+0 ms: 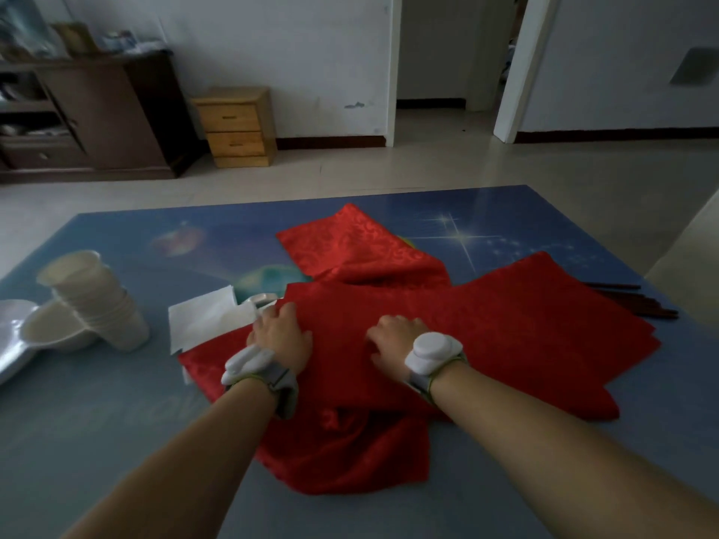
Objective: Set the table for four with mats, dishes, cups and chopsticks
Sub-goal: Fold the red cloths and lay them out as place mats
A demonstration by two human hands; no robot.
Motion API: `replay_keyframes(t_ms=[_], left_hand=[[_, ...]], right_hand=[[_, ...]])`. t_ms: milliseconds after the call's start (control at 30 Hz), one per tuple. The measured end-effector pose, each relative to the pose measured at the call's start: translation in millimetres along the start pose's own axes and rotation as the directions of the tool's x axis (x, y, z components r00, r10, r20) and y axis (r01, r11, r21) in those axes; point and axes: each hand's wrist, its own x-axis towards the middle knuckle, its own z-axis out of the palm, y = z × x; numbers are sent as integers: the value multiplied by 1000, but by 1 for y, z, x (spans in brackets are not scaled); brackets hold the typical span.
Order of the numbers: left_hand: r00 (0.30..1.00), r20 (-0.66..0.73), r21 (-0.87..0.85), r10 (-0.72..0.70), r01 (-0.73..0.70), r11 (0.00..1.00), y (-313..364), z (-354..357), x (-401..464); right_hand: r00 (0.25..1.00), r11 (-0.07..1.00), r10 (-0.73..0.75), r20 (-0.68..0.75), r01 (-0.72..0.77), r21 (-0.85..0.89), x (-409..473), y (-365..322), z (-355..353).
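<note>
Several red cloth mats [486, 324] lie overlapped in a heap in the middle of the blue table [97, 441]. My left hand [282, 330] rests on the heap's left part, fingers curled at a mat's edge. My right hand [393, 338] lies flat on the same mat, fingers spread. A tilted stack of white cups [97, 301] stands at the left, leaning by a white bowl [54, 332]. Dark chopsticks [630, 303] stick out from under the mats at the right. Whether either hand pinches the cloth is unclear.
White paper napkins [206, 319] and a small white dish [260, 299] lie just left of the mats. A shiny white plate [11, 344] sits at the far left edge. Beyond the table are a dark cabinet [97, 114] and a small wooden drawer unit [237, 126].
</note>
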Motion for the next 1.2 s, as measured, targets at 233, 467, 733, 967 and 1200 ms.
replay_keyframes(t_ms=[233, 467, 733, 967, 1200], left_hand=[[910, 260, -518, -322, 413, 749, -28, -20, 9], [902, 312, -574, -297, 429, 698, -29, -20, 19], [911, 288, -448, -296, 401, 799, -34, -8, 42], [925, 245, -541, -291, 380, 750, -28, -8, 60], [944, 204, -623, -259, 329, 710, -31, 6, 72]], right_hand=[[996, 988, -87, 33, 82, 132, -8, -30, 9], [995, 976, -97, 37, 87, 200, -7, -33, 6], [999, 980, 8, 45, -16, 198, 30, -8, -5], [987, 980, 149, 51, -155, 121, 86, 14, 1], [979, 987, 130, 156, -143, 76, 118, 16, 1]])
